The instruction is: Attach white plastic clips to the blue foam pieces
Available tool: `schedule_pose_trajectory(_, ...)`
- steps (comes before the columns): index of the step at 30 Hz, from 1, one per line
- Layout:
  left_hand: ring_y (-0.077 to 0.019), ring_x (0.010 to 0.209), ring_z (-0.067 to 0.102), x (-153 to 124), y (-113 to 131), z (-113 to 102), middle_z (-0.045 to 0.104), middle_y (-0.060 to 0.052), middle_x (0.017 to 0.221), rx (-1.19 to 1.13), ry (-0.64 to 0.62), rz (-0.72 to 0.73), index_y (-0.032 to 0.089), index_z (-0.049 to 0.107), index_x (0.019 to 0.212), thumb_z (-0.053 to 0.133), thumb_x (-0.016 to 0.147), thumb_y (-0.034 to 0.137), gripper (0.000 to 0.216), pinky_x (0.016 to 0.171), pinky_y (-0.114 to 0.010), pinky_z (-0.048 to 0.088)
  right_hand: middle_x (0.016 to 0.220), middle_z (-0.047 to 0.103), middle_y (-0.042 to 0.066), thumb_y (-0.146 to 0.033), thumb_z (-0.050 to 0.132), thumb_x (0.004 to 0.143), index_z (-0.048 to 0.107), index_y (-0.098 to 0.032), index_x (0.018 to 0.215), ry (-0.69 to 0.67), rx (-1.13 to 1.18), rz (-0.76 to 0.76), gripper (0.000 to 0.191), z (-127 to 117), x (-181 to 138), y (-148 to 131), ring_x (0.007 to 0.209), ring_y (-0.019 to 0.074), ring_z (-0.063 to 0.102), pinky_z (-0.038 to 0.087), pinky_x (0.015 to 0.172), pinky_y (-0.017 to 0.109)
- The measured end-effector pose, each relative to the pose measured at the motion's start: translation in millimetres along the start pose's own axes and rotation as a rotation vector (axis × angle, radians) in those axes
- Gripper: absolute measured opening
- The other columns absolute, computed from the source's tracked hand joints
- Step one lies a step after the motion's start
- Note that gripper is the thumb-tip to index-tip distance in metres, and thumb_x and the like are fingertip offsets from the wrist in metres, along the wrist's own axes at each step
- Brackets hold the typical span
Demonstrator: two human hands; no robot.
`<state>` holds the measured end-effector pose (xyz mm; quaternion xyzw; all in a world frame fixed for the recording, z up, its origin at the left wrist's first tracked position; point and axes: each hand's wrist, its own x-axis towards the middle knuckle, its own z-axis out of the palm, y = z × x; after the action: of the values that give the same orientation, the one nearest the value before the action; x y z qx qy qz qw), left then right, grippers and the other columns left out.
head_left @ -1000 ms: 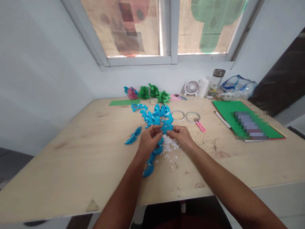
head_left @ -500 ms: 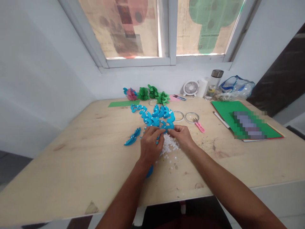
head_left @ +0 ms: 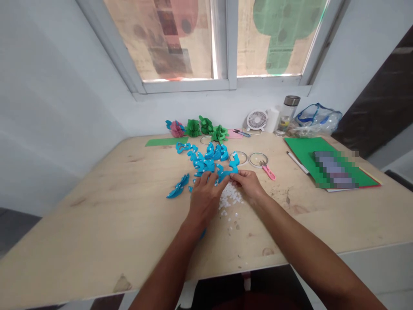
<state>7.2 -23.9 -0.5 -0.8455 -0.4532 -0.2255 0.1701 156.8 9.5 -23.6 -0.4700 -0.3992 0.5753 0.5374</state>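
A blue paper cutout (head_left: 234, 160) with wavy edges stands up at the fingertips of my right hand (head_left: 250, 184), whose thumb and forefinger are pinched on its lower end. My left hand (head_left: 205, 196) is palm down with its fingers apart, over the near edge of several more blue paper cutouts (head_left: 206, 165) dotted with white bits. One outstretched digit of it reaches the held cutout's lower edge beside my right fingertips. Between and below the hands lies a heap of small white scraps (head_left: 229, 196). A stack of blue cutouts (head_left: 178, 186) lies left of my left hand. Another blue piece (head_left: 202, 234) is mostly hidden under my left forearm.
Tape rolls (head_left: 258, 159) and pink-handled snips (head_left: 268, 171) lie to the right. Behind stand green paper figures (head_left: 205, 125), a small fan (head_left: 257, 120) and a glass bottle (head_left: 287, 117). Green sheets (head_left: 303, 150) with a blurred object and a pen (head_left: 297, 162) are at far right.
My left fingers have spread out from a bent pinch, one digit now reaching toward my right fingertips. The cutout in my right hand stands more upright. The camera view has shifted slightly.
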Motion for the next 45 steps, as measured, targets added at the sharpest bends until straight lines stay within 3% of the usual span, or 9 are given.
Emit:
schedule_pose_trajectory(3,-0.0244,0.091,0.052,-0.9,-0.6,0.4,0.061,-0.01,0.097,-0.077,-0.021,0.014,0.027,0.058,0.115,0.043,0.083,0.013,0.038,0.078,-0.038,0.04,0.044,0.053,-0.002,-0.03,0.07,0.057,0.059,-0.013,0.052,0.011,0.015,-0.011,0.021,-1.5,1.8,-0.7,0.041,0.0066,0.039,0.027,0.043,0.022)
schedule_pose_trajectory(7,-0.0211,0.088,0.054,-1.9,-2.8,0.4,0.063,-0.008,0.09,-0.339,0.05,-0.005,0.022,0.064,0.1,0.041,0.083,0.012,0.031,0.08,-0.035,0.042,0.042,0.049,-0.004,-0.032,0.069,0.058,0.055,-0.014,0.049,0.024,-0.008,-0.042,0.024,-1.1,3.8,2.8,0.041,0.0063,0.037,0.025,0.043,0.022)
schedule_pose_trajectory(11,-0.0169,0.077,0.057,-1.9,-6.9,0.0,0.063,-0.004,0.078,-0.618,0.169,-0.299,0.018,0.062,0.093,0.039,0.085,0.021,0.024,0.072,-0.029,0.044,0.045,0.05,-0.003,-0.036,0.068,0.059,0.057,-0.013,0.052,0.022,-0.097,-0.067,0.026,1.5,3.0,5.9,0.043,0.0067,0.038,0.025,0.044,0.021)
schedule_pose_trajectory(14,-0.0139,0.065,0.057,0.0,-9.2,-0.1,0.063,-0.001,0.073,-0.749,0.132,-0.513,0.018,0.059,0.096,0.038,0.085,0.026,0.025,0.062,-0.025,0.044,0.044,0.046,-0.005,-0.038,0.066,0.06,0.056,-0.014,0.053,0.006,-0.211,-0.086,0.027,4.0,0.4,5.6,0.044,0.0069,0.036,0.023,0.043,0.021)
schedule_pose_trajectory(22,-0.0106,0.04,0.042,4.1,-13.7,-3.3,0.046,0.005,0.042,-0.902,0.081,-0.795,0.017,0.062,0.071,0.047,0.08,0.038,0.027,0.044,-0.022,0.035,0.047,0.036,-0.006,-0.036,0.06,0.065,0.047,-0.016,0.048,-0.024,-0.444,-0.231,0.029,8.7,-6.1,0.2,0.049,0.0077,0.033,0.023,0.046,0.021)
schedule_pose_trajectory(29,-0.0131,0.06,0.055,5.6,-17.8,5.9,0.061,0.0,0.066,-1.107,0.208,-0.856,0.016,0.061,0.083,0.054,0.071,0.029,0.019,0.057,-0.023,0.043,0.047,0.031,-0.006,-0.034,0.058,0.068,0.038,-0.017,0.046,-0.075,-0.547,-0.328,0.034,10.6,-7.7,0.9,0.049,0.0076,0.03,0.02,0.046,0.022)
schedule_pose_trajectory(37,-0.0122,0.049,0.05,4.4,-17.4,6.2,0.05,0.003,0.047,-1.201,0.186,-0.872,0.016,0.06,0.073,0.049,0.079,0.039,0.026,0.053,-0.024,0.043,0.047,0.032,-0.006,-0.033,0.059,0.071,0.038,-0.018,0.047,-0.184,-0.569,-0.373,0.035,11.2,-10.9,-0.4,0.049,0.0078,0.031,0.02,0.047,0.023)
schedule_pose_trajectory(42,-0.0153,0.073,0.059,2.8,-19.6,11.5,0.064,-0.004,0.078,-1.328,0.22,-0.871,0.017,0.065,0.093,0.057,0.074,0.044,0.034,0.062,-0.024,0.047,0.047,0.033,-0.006,-0.033,0.058,0.071,0.042,-0.017,0.047,-0.222,-0.557,-0.356,0.033,11.6,-12.3,-2.3,0.049,0.0076,0.03,0.02,0.047,0.022)
schedule_pose_trajectory(45,-0.018,0.08,0.06,3.8,-18.3,12.8,0.066,-0.005,0.084,-1.446,0.19,-0.858,0.017,0.067,0.093,0.06,0.072,0.043,0.034,0.067,-0.028,0.049,0.046,0.034,-0.006,-0.032,0.058,0.07,0.046,-0.017,0.048,-0.237,-0.53,-0.342,0.029,12.0,-13.3,-4.0,0.049,0.0076,0.03,0.02,0.047,0.021)
